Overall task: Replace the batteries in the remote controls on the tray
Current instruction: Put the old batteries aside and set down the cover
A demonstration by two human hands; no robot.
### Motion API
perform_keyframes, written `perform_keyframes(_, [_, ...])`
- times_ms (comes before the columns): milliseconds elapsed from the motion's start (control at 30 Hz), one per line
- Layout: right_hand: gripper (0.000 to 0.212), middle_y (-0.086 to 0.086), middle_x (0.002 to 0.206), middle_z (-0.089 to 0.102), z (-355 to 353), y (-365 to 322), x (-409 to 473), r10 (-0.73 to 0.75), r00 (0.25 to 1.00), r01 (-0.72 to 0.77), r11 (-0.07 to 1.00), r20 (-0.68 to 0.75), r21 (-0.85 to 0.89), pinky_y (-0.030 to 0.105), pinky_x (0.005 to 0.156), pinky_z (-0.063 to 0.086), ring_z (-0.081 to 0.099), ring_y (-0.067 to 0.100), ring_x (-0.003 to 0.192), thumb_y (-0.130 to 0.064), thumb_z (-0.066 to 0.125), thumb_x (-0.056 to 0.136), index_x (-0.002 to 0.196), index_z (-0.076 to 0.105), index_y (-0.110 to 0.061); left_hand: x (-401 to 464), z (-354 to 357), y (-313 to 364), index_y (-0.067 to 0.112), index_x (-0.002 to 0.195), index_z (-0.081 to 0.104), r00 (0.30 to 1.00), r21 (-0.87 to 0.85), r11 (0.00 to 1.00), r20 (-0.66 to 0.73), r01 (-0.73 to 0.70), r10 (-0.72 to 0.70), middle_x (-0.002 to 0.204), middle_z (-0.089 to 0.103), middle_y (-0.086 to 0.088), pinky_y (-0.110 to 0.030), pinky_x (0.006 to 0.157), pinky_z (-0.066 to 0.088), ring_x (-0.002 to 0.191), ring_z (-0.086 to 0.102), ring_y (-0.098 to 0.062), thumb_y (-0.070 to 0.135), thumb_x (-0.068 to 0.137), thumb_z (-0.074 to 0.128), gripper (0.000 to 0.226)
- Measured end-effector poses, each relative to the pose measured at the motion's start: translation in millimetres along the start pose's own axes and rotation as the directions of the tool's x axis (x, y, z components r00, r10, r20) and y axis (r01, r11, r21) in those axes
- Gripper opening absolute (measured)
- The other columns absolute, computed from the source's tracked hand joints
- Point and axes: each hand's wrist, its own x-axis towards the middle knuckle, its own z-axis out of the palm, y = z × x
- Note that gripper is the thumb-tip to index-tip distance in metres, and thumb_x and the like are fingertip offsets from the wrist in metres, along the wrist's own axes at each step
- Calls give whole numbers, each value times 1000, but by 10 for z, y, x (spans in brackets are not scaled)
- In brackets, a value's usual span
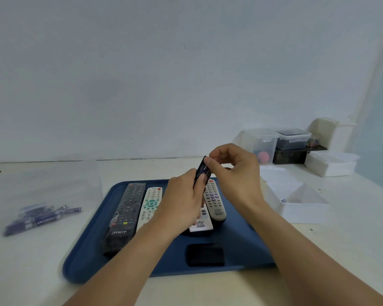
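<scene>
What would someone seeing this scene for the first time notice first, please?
Most striking is the pair of hands raised over the blue tray: the left hand holds a small black remote upright while the right hand pinches at its top end. Beneath them four remotes lie side by side on the tray, with a black cover near its front edge. A bag of purple batteries lies on the table to the left.

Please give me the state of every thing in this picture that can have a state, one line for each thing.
Black remote: lifted above the tray, held by both hands.
Left hand: closed around the black remote's lower part.
Right hand: fingers pinching at its upper end.
Black battery cover: detached, lying flat on the blue tray.
Four other remotes: lying face up on the tray.
Batteries: lying in a clear bag, left of the tray.
White box: open.
</scene>
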Motion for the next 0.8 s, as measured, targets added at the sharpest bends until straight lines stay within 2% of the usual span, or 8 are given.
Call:
perform_keyframes(133, [11, -1, 75, 71, -28, 36, 15, 37, 999, -38, 997, 20, 64, 37, 76, 59, 67, 11, 77, -12, 78, 83, 79, 70, -19, -1, 27, -5, 20, 90, 55, 999, -52, 998, 37, 36, -34, 74, 65, -13, -36, 40, 54, 43, 61, -15, 34, 108, 40, 27])
perform_keyframes(267, [11, 5, 77, 71, -58, 46, 17, 46, 998, -50, 991, 31, 127, 45, 80, 58, 68, 22, 81, -11, 78, 83, 80, 70, -19, 14, 15, -9, 17, 90, 55, 998, -105, 993, 43, 50, -45, 75, 67, -18, -33, 40, 52, 41, 60, -17, 32, 108, 39, 28])
perform_keyframes(367, [9, 5, 75, 70, -59, 63, 16, 42, 998, -47, 991, 42, 124, 49, 79, 59, 68, 23, 80, -11, 77, 84, 83, 72, -19, 20, -23, -24, 19, 87, 54, 998, -102, 995, 63, 23, -16, 73, 67, -17, -33, 39, 52, 42, 62, -19, 32, 108, 40, 29])
perform_keyframes(467, [11, -1, 72, 65, -58, 80, 34, 67, 996, -75, 981, 55, 178, 45, 82, 60, 67, 18, 78, -12, 78, 84, 91, 74, -20, 31, -27, -10, 16, 87, 56, 998, -170, 985, 56, 30, -21, 69, 65, -17, -33, 40, 51, 42, 60, -20, 32, 108, 42, 30])
perform_keyframes(567, [14, 5, 80, 71, -45, 80, 32, 129, 989, -141, 967, 68, 214, 36, 79, 59, 67, 11, 76, -18, 82, 82, 94, 77, -21, 60, -21, 28, 14, 85, 56, 999, -247, 968, 31, 50, -43, 65, 63, -14, -31, 40, 48, 43, 57, -21, 32, 108, 43, 32])
perform_keyframes(700, [14, 1, 89, 75, -29, 82, 32, 118, 991, -127, 970, 56, 208, 29, 78, 58, 71, 12, 82, -17, 83, 80, 93, 80, -20, 48, -26, 40, 13, 87, 57, 995, -318, 943, 62, 98, -82, 65, 62, -13, -31, 42, 48, 45, 57, -22, 33, 108, 44, 32])
perform_keyframes(800, [9, 2, 87, 76, -39, 63, 39, 154, 985, -169, 953, 79, 252, 26, 80, 56, 71, 12, 83, -14, 83, 79, 86, 77, -17, 39, -48, 24, 11, 90, 57, 988, -401, 904, 91, 148, -122, 66, 61, -13, -33, 45, 49, 47, 56, -24, 36, 108, 44, 33])
